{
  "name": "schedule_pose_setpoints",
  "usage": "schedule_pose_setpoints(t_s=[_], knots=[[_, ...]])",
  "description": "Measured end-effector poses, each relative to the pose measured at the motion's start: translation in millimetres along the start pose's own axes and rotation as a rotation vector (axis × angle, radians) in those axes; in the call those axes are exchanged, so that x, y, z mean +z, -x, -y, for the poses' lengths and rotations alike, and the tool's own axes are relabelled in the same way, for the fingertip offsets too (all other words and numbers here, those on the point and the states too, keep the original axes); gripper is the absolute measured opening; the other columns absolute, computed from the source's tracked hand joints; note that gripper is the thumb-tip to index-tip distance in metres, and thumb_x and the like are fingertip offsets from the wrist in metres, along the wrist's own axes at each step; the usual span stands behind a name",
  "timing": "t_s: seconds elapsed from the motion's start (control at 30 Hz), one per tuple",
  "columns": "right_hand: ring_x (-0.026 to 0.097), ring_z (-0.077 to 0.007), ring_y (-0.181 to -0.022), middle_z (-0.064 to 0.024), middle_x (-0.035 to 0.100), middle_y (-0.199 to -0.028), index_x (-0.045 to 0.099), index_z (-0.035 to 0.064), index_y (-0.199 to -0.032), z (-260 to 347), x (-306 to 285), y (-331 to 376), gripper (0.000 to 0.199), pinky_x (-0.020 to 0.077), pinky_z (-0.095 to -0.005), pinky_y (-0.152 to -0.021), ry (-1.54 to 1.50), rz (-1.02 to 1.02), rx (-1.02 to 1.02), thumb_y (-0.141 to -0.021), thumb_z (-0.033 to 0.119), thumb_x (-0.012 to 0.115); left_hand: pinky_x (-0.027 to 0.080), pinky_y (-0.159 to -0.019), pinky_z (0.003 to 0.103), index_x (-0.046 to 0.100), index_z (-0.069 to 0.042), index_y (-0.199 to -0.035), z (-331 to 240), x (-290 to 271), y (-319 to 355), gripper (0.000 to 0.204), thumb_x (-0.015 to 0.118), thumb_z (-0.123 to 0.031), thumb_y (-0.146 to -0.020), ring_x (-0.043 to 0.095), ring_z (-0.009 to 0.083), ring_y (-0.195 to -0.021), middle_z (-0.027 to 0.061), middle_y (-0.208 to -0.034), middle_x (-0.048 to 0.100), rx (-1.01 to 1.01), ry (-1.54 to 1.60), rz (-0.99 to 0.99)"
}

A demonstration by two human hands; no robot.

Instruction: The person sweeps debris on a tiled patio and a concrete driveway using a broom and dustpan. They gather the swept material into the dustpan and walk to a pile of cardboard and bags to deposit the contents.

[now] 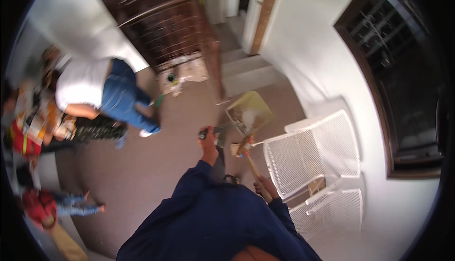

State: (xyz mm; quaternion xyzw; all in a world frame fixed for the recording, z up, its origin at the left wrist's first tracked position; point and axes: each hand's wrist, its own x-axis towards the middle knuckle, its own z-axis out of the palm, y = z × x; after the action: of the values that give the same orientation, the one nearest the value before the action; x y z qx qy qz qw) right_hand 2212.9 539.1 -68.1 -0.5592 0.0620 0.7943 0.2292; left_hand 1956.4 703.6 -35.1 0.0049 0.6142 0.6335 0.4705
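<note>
My left hand [208, 146] is closed around a small black object [204, 133] in front of my body; blur hides its kind. Lower and to the right, my right hand [266, 188] grips the wooden handle [254, 167] of a broom-like tool. Its handle slants forward and left to a tan head [237, 149], which is blurred. Just beyond that head is a pale yellow, square-rimmed bin [265, 107] with whitish and brown bits inside. Whether the head touches the bin I cannot tell.
White mesh metal chairs [308, 152] stand close on my right by the wall. Ahead are grey steps [246, 74] and a dark railing gate [163, 33]. At left, a person in jeans [121, 90] bends over a cluttered area; another person in red [40, 206] is farther left.
</note>
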Motion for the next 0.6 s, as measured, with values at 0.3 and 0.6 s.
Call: schedule_pose_setpoints(t_s=[0.3, 0.6], knots=[[0.048, -0.0118, -0.052, -0.0057, 0.053, -0.072, 0.046, 0.0046, -0.101, 229, 72, -29, 0.021, 0.0439, -0.0251, -0.043, 0.106, -0.144, -0.302, -0.094, 0.024, 0.05, 0.047, -0.077, 0.033, 0.054, -0.015, -0.092, 4, 204, -123, 0.017, 0.067, -0.025, -0.089, 0.052, 0.013, -0.084, 0.0001, -0.096, 0.054, -0.166, 0.023, -0.039], [0.047, -0.0118, -0.041, -0.0044, 0.053, -0.063, 0.051, 0.0089, -0.116, 448, 67, -18, 0.026, 0.0394, -0.0275, -0.033, 0.318, -0.282, -0.322, -0.093, 0.023, 0.053, 0.045, -0.08, 0.031, 0.054, -0.015, -0.099, -4, 354, -214, 0.023, 0.069, -0.029, -0.088, 0.049, 0.0118, -0.095, 0.0001, -0.103, 0.053, -0.2, 0.123, -0.092]])
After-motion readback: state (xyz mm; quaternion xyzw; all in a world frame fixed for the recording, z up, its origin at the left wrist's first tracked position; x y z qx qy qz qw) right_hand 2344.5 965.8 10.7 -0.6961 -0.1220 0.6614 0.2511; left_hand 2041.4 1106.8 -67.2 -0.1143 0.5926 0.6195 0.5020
